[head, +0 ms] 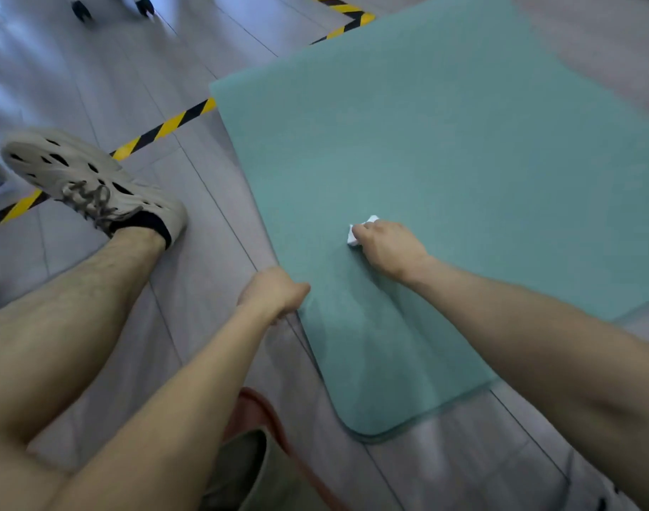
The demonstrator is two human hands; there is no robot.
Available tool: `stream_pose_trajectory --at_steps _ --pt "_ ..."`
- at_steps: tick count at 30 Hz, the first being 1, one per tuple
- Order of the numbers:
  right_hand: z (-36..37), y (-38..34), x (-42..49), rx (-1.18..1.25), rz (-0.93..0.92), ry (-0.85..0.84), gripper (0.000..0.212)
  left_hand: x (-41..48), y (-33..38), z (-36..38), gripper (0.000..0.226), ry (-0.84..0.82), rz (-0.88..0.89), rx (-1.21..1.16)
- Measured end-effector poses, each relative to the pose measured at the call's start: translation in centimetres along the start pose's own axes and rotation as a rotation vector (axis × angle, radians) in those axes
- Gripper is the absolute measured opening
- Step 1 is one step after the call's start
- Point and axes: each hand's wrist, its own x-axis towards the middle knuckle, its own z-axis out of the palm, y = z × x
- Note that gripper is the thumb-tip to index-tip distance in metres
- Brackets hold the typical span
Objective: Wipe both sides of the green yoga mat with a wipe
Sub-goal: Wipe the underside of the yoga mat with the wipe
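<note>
The green yoga mat [444,149] lies flat on the grey floor, stretching from the lower middle up to the top right. A white crumpled wipe [353,234] sits on the mat near its left side, and my right hand [387,248] grips it with curled fingers and presses it on the mat. My left hand [275,293] grips the mat's left edge, fingers curled under it and thumb on top.
My left leg and a grey shoe [91,182] stretch out on the floor left of the mat. Yellow-black tape [161,129] runs across the floor beside and behind the mat. A reddish-brown rim [264,411] and my olive shorts [249,470] show at the bottom.
</note>
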Motion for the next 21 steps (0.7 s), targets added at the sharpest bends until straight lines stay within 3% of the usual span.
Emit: stream_pose_trajectory --at_steps 4,7,13,17,21 --pt "-1.8 0.5 -3.9 0.028 0.017 0.03 0.015 -1.4 -0.5 2.5 0.026 -0.065 -0.17 -0.44" --pt "-2.7 1.3 -6.7 0.061 0.021 0.104 0.015 -1.3 -0.6 2.6 0.02 -0.118 -0.193 -0.602" --pt "-5.1 2.0 -10.6 0.048 0.07 0.124 0.016 -0.2 -1.3 3.9 0.01 -0.041 -0.175 -0.543" --pt "-8.0 2.4 -11.2 0.061 0.097 0.156 0.02 -1.3 0.8 3.4 0.016 -0.111 -0.098 -0.489" --pt "-10.8 2.9 -11.2 0.051 0.117 0.183 0.024 -2.4 3.0 4.0 0.009 -0.121 -0.027 -0.485"
